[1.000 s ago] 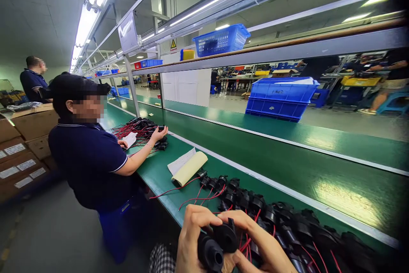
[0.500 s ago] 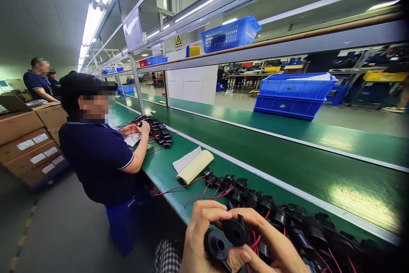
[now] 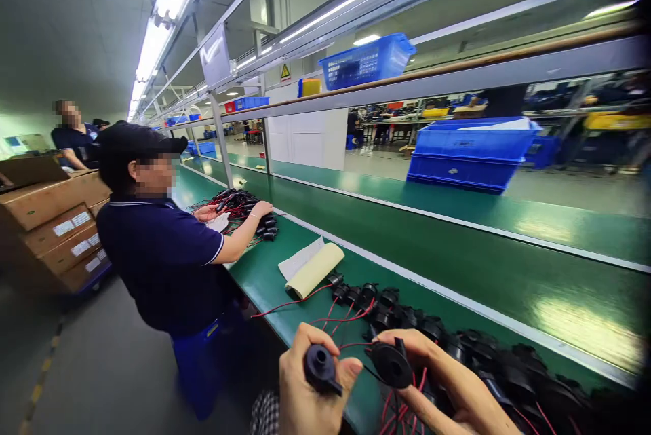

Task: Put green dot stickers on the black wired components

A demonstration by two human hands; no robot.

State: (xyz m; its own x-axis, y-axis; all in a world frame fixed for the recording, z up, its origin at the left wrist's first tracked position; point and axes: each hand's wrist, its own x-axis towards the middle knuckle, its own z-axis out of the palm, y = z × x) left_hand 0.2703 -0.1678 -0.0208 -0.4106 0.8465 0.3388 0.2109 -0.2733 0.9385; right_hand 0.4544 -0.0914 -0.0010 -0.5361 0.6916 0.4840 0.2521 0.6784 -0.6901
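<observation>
Here, by the desk [image 3: 264, 279] edge, your left hand [image 3: 301, 394] clasps a black cylinder [image 3: 319, 374], bored end toward you, long axis running into your palm, while your right hand [image 3: 450, 381] pinches a round black part [image 3: 385, 359] facing you.

L hand [image 3: 304, 402] curled, R hand [image 3: 460, 386] pinching

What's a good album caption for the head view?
Left hand holding one black part, right hand another black part, near red-wired parts on a green bench.
</observation>
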